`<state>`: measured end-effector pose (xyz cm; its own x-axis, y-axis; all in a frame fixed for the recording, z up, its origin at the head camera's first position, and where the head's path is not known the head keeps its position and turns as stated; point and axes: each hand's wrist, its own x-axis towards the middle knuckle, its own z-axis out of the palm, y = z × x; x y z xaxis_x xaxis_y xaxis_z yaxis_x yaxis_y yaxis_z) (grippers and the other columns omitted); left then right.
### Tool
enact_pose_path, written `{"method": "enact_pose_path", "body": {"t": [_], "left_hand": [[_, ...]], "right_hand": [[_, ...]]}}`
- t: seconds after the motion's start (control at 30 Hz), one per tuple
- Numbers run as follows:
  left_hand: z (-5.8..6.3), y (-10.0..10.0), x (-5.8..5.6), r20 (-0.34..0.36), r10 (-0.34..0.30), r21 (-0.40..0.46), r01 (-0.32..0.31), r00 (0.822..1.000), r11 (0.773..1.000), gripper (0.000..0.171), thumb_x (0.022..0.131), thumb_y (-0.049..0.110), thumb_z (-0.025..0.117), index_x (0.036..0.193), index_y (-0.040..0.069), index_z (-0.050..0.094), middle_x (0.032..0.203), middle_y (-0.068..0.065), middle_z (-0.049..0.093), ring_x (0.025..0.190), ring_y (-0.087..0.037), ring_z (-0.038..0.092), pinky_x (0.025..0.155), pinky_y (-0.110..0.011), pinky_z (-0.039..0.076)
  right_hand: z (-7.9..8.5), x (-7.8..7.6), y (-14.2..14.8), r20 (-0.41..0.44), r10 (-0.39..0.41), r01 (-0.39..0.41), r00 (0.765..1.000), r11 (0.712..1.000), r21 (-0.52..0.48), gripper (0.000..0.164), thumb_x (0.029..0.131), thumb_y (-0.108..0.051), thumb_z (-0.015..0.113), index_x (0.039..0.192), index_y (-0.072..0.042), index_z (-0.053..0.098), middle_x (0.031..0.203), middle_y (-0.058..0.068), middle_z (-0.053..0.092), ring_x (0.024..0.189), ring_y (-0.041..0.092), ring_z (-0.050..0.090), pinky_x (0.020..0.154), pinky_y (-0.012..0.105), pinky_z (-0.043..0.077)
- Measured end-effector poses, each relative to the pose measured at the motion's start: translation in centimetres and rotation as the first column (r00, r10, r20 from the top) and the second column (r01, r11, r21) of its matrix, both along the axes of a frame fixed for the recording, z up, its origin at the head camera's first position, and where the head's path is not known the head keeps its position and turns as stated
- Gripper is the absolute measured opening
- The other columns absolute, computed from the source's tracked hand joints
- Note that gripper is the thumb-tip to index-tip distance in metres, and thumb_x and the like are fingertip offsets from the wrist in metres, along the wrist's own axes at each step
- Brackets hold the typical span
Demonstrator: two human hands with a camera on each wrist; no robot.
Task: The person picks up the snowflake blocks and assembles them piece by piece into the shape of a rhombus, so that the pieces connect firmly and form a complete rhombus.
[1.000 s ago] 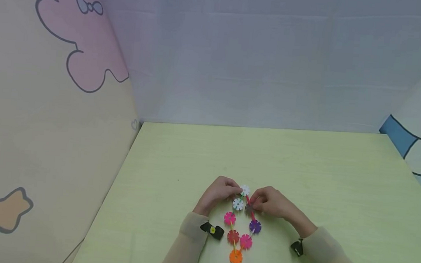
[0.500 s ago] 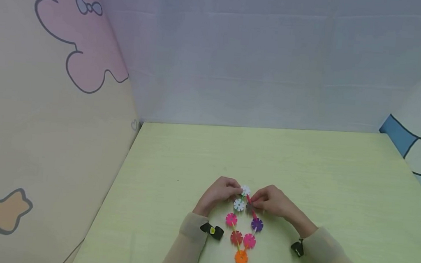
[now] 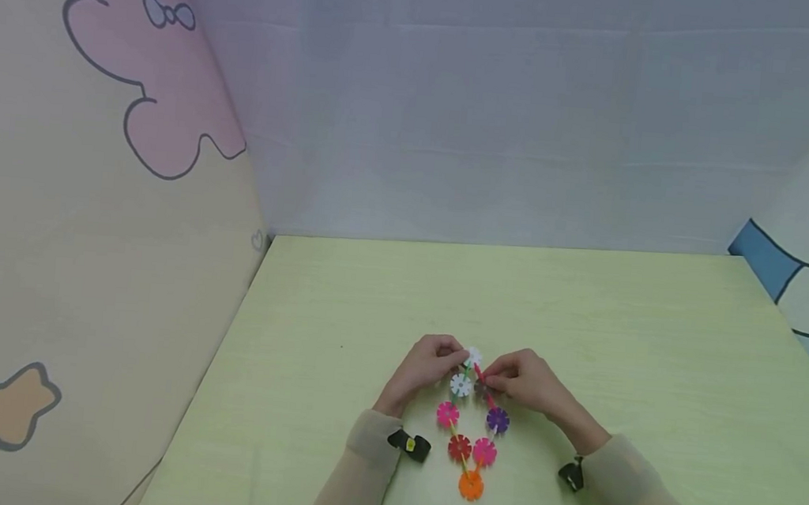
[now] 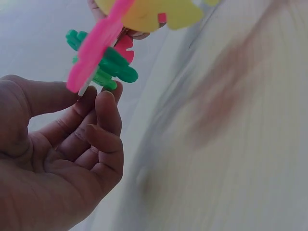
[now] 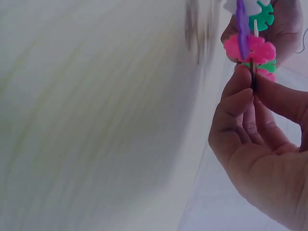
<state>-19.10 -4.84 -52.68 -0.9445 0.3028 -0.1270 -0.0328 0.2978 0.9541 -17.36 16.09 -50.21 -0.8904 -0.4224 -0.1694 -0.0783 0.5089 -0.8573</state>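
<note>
A closed loop of colourful plastic snowflake discs hangs between both hands above the table. At its top, the left hand (image 3: 430, 363) pinches a white snowflake disc (image 3: 474, 357) between thumb and fingers. Opposite, the right hand (image 3: 526, 382) grips a brown snowflake disc (image 3: 481, 391), seen edge-on in the right wrist view beside a pink disc (image 5: 260, 49) and a purple disc (image 5: 242, 29). An orange disc (image 3: 471, 486) forms the loop's near end. Green (image 4: 120, 67) and yellow discs (image 4: 163, 12) show close up in the left wrist view. Fingers partly cover both held discs.
The pale green table (image 3: 344, 295) extends around the hands. A light curtain (image 3: 492, 133) hangs along its back edge, and a cartoon-printed cloth (image 3: 124, 278) stands at the left. Black bow-like straps (image 3: 409, 445) sit at the sleeve cuffs.
Both hands have risen slightly toward the back of the table, carrying the loop. Its orange near end has swung to the right. The grips look the same.
</note>
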Motion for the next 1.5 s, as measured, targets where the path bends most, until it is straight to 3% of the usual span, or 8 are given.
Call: {"method": "enact_pose_path", "body": {"t": [0.27,0.6,0.8,1.03,1.5], "left_hand": [[-0.3,0.5,-0.1,-0.01,0.01,0.006,-0.009,1.0,1.0,0.017,0.093,0.021,0.063,0.082,0.009,0.068,0.072,-0.003,0.064,0.066,-0.015,0.056,0.061,-0.026,0.041],[0.0,1.0,0.4,-0.006,0.042,-0.006,-0.043,0.999,0.999,0.019,0.094,0.018,0.062,0.078,0.007,0.066,0.067,-0.002,0.061,0.052,-0.01,0.043,0.049,-0.024,0.034],[-0.4,1.1,0.8,-0.009,0.033,-0.075,-0.034,0.999,0.997,0.019,0.093,0.018,0.062,0.077,0.009,0.067,0.065,0.002,0.057,0.057,-0.01,0.045,0.054,-0.025,0.037],[-0.4,1.0,0.5,-0.049,0.012,-0.114,-0.017,0.999,0.993,0.02,0.093,0.019,0.062,0.075,0.012,0.066,0.064,0.002,0.057,0.058,-0.009,0.046,0.055,-0.025,0.036],[-0.9,1.2,0.1,-0.075,0.07,-0.089,-0.076,0.995,0.993,0.018,0.095,0.025,0.061,0.085,0.012,0.068,0.072,0.006,0.062,0.067,-0.01,0.052,0.066,-0.027,0.041]], "right_hand": [[-0.5,0.1,-0.7,-0.019,-0.104,0.105,0.994,0.992,0.075,0.007,0.088,-0.004,0.066,0.088,-0.005,0.073,0.074,-0.001,0.066,0.063,0.015,0.056,0.058,0.031,0.046],[-0.3,0.8,-1.2,-0.039,-0.157,0.16,0.987,0.982,0.104,0.006,0.088,-0.005,0.066,0.086,-0.005,0.072,0.069,0.0,0.063,0.058,0.015,0.052,0.053,0.03,0.043],[-0.9,1.2,-1.4,-0.011,-0.163,0.163,0.987,0.981,0.105,0.006,0.088,-0.004,0.067,0.083,-0.005,0.071,0.067,0.0,0.062,0.058,0.014,0.05,0.054,0.03,0.042],[-0.8,0.9,-1.4,-0.013,-0.172,0.172,0.985,0.98,0.096,0.007,0.088,-0.004,0.066,0.084,-0.005,0.071,0.068,0.0,0.062,0.058,0.015,0.05,0.053,0.03,0.041],[-0.1,-0.1,-0.8,-0.016,-0.134,0.135,0.991,0.986,0.095,0.009,0.09,-0.005,0.064,0.09,-0.002,0.072,0.074,0.001,0.065,0.06,0.015,0.053,0.055,0.031,0.045]]}}
